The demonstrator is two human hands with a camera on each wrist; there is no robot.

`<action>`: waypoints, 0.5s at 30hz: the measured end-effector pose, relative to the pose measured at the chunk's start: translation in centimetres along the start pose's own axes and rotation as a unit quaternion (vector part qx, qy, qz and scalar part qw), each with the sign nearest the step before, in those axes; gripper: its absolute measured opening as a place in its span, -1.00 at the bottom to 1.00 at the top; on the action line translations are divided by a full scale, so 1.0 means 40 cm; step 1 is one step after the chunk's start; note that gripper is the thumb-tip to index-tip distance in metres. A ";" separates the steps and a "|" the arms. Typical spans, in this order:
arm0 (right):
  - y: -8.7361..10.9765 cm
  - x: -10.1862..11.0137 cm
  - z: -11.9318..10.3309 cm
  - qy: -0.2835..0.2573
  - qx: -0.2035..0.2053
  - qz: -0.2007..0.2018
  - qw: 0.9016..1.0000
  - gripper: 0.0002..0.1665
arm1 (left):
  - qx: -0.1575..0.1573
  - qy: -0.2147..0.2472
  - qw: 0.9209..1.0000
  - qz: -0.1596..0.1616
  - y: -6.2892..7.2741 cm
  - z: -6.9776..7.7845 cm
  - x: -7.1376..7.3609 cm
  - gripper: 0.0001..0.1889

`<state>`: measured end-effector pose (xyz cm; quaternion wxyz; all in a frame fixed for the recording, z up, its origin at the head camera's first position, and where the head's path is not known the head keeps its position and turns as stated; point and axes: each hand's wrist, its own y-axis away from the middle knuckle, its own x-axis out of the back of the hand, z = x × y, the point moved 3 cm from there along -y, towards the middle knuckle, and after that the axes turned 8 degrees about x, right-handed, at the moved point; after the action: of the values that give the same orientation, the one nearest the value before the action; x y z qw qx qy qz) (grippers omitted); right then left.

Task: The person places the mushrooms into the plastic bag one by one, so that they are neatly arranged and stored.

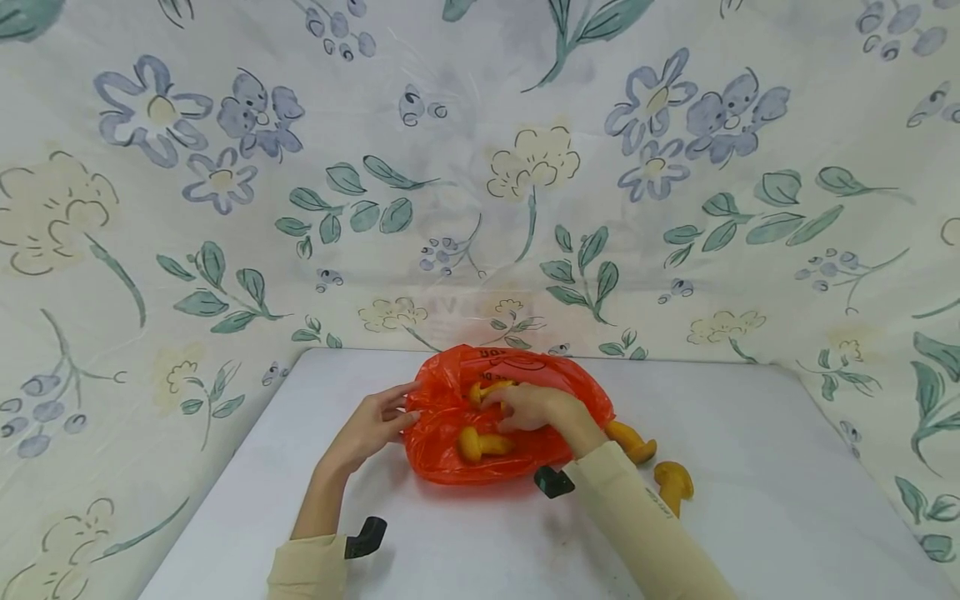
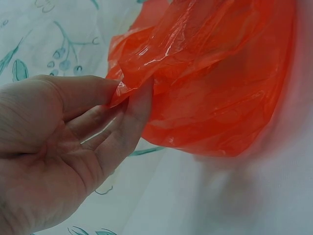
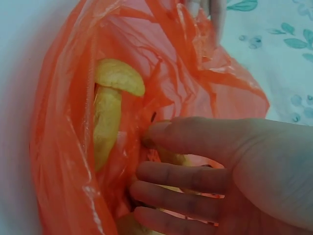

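Observation:
A red plastic bag [image 1: 442,467] lies with its mouth spread on the white table. My left hand [image 1: 378,425] pinches the bag's edge between thumb and fingers, as the left wrist view shows. Reaching into the bag from the right is my right hand [image 1: 528,407], its fingers extended and spaced apart. One yellow-brown mushroom [image 1: 487,390] is right by its fingertips, partly hidden behind thumb and fingers in the right wrist view. Another mushroom [image 3: 117,81] rests inside the bag's near side, apart from the hand.
Two more mushrooms lie outside the bag to the right: one mushroom [image 1: 630,442] against the bag, the other mushroom [image 1: 673,485] beside my right sleeve. The white table [image 1: 735,417] ends at a floral cloth [image 1: 480,250] behind and at the sides.

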<state>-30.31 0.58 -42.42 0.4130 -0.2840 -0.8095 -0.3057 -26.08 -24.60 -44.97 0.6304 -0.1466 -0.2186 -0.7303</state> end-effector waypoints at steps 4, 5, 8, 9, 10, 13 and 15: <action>0.012 0.005 0.000 -0.013 0.018 0.008 1.000 -0.47 | -0.001 0.001 1.000 -0.002 -0.001 0.000 0.000 -0.45; 0.015 0.006 0.000 -0.016 0.019 0.009 1.000 -0.47 | -0.002 0.001 1.000 -0.002 -0.001 0.000 0.000 -0.45; 0.024 0.011 -0.001 -0.017 0.019 0.010 1.000 -0.45 | 0.000 -0.001 1.000 -0.002 -0.001 0.001 0.000 -0.44; 0.028 0.013 -0.002 -0.018 0.017 0.011 1.000 -0.45 | 0.001 -0.001 1.000 -0.002 -0.001 0.001 0.000 -0.44; 0.031 0.015 -0.002 -0.016 0.016 0.011 1.000 -0.44 | 0.003 -0.002 1.000 -0.002 -0.001 0.001 0.000 -0.44; 0.042 0.021 -0.005 -0.008 0.022 0.016 1.000 -0.43 | 0.007 -0.002 1.000 -0.002 -0.001 0.000 0.000 -0.44; 0.049 0.026 -0.005 -0.006 0.026 0.020 0.999 -0.43 | 0.009 -0.002 1.000 -0.001 -0.003 0.000 0.000 -0.44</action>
<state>-29.32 1.94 -40.92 0.4215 -0.2912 -0.8137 -0.2745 -26.19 -24.57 -44.98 0.6304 -0.1424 -0.2266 -0.7286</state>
